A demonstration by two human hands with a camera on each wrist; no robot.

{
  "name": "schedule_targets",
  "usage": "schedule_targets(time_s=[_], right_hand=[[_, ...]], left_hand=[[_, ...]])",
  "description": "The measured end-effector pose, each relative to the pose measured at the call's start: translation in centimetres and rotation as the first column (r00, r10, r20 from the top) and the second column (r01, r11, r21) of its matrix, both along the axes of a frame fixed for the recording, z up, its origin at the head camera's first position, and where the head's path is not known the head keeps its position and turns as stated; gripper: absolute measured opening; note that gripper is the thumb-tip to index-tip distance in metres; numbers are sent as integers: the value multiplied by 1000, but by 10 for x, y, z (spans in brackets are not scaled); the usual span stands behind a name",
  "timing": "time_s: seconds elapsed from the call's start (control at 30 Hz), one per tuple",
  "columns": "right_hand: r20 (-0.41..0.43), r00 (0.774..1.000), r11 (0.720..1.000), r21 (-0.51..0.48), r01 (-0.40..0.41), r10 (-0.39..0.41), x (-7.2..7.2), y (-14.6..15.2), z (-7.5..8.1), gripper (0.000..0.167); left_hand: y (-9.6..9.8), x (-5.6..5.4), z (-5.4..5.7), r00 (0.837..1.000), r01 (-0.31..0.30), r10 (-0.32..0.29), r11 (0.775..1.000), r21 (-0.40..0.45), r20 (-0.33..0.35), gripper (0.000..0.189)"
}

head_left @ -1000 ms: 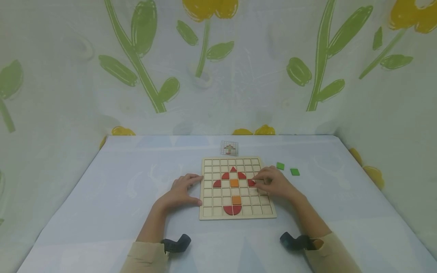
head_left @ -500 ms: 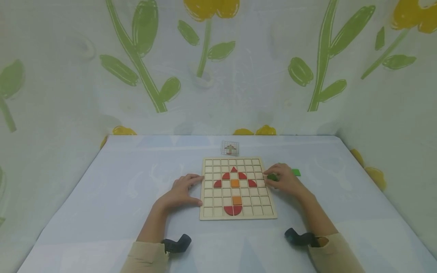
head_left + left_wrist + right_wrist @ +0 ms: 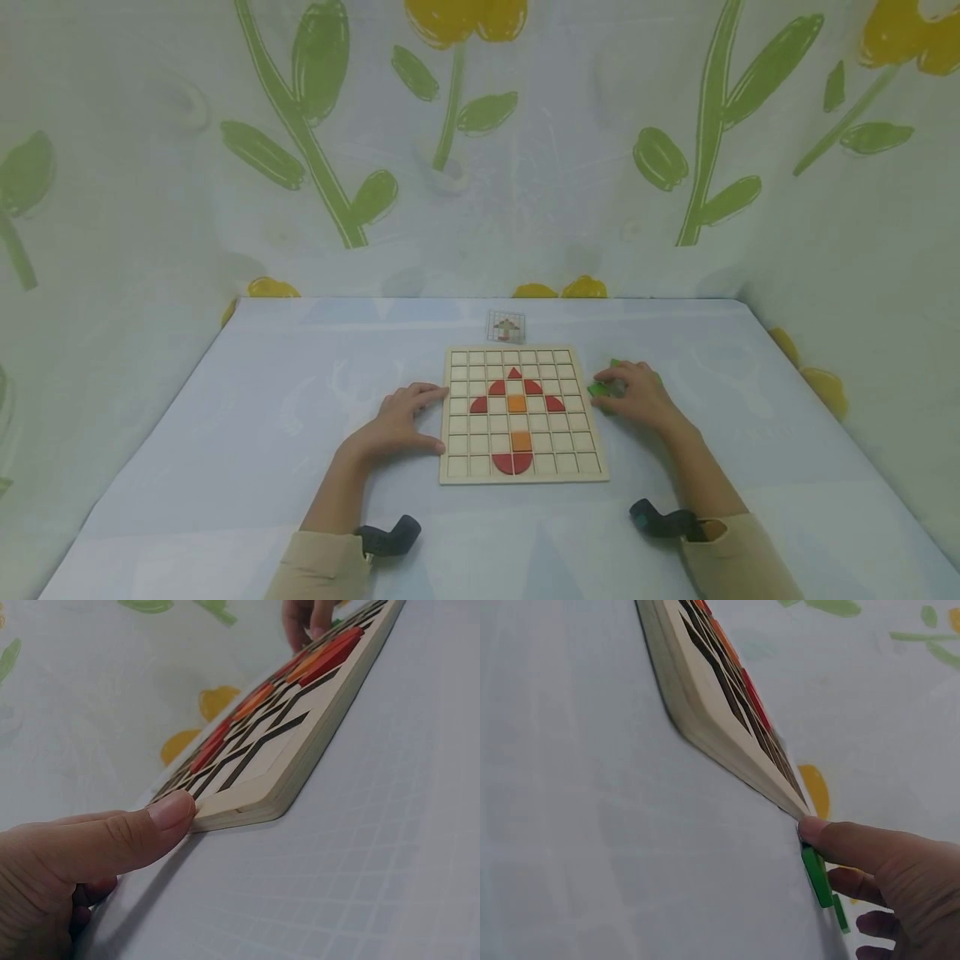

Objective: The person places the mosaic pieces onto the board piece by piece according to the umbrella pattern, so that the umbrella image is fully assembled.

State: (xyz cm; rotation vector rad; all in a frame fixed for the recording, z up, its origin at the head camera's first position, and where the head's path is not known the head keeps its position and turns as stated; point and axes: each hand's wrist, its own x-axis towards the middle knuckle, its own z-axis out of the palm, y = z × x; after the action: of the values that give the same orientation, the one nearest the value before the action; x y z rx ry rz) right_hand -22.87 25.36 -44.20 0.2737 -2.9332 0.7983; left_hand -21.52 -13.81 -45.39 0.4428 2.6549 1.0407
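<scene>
A square wooden grid board (image 3: 480, 467) lies mid-table, bearing red curved tiles (image 3: 512, 463), a red triangle and two orange squares (image 3: 517, 404). My left hand (image 3: 390, 425) rests at its left edge, thumb and fingers spread and touching the rim. In the left wrist view the thumb (image 3: 169, 814) presses on the board's corner. Right of the board, my right hand (image 3: 637, 396) is over a green square tile (image 3: 598, 389), thumb and forefinger apart on either side of it. In the right wrist view the thumb tip is right by that tile (image 3: 817, 877).
Another green tile (image 3: 615, 362) peeks out behind the right hand's fingers, with a further green bit past its knuckles. A small pattern card (image 3: 506, 327) lies beyond the board's far edge. A flower-print cloth wall (image 3: 525, 208) rises behind the table.
My right hand has moved right, from the red tile on the board to the green tile beside it, which has come into view. My left hand and the board have stayed put.
</scene>
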Motion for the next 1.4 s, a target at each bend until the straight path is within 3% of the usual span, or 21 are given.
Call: schedule_targets(time_s=[0.27,0.57,0.87,1.4], right_hand=[[47,998,999,-27,35,-33,0,-5,2,34],[-4,999,999,19,42,-42,3,-6,2,32],[-34,998,999,-9,43,-44,0,-6,4,26],[-135,988,995,-54,-79,71,-3,-26,8,23]], left_hand=[[-1,1,0,1000,5,-6,1000,-11,-13,87],[-1,2,-2,1000,-13,13,1000,-9,-9,87],[-1,2,-1,1000,-5,5,1000,-13,-18,87],[-1,0,-1,999,19,-19,1000,-14,-31,86]])
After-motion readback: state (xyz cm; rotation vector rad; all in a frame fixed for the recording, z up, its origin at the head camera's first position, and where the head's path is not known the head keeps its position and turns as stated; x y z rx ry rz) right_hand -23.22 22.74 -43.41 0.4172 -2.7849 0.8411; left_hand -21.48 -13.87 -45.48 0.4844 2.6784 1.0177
